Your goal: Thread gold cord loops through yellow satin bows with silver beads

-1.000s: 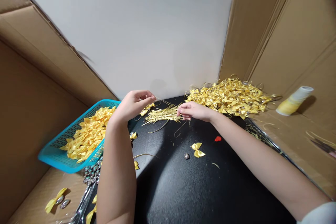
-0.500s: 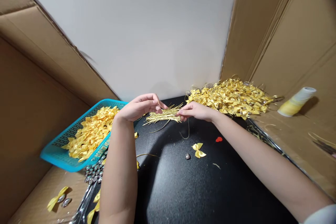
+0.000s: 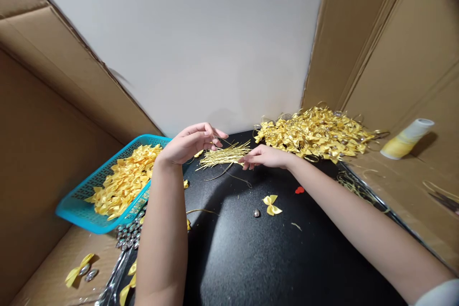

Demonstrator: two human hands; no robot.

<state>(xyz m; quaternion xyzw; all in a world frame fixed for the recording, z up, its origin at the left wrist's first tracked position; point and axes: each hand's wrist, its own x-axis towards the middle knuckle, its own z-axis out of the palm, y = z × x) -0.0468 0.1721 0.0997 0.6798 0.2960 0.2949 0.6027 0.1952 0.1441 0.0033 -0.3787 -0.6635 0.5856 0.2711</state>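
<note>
A bundle of thin gold cords (image 3: 224, 155) lies at the far side of the black table (image 3: 287, 258). Above its left end is my left hand (image 3: 191, 143), thumb and fingers pinched on a thin gold cord. My right hand (image 3: 265, 157) is at the bundle's right end, its fingers curled down onto the cord ends; whether they grip one is hidden. A loose cord (image 3: 236, 179) curves over the table just in front of the bundle. Nearer me lie a yellow ribbon bow (image 3: 272, 205) and a small silver bell-like bead (image 3: 256, 213).
On the left a turquoise basket (image 3: 77, 222) holds many yellow bows, with silver beads (image 3: 129, 235) beside it. A heap of corded bows (image 3: 319, 134) fills the back right. A cone spool (image 3: 407, 138), scissors (image 3: 444, 199) and a red piece (image 3: 300, 190) are on the right. Cardboard walls flank the table.
My right hand has lowered slightly onto the bundle's end. My left hand has risen a little with its fingers spread more. The cord hanging below my right hand now lies further left.
</note>
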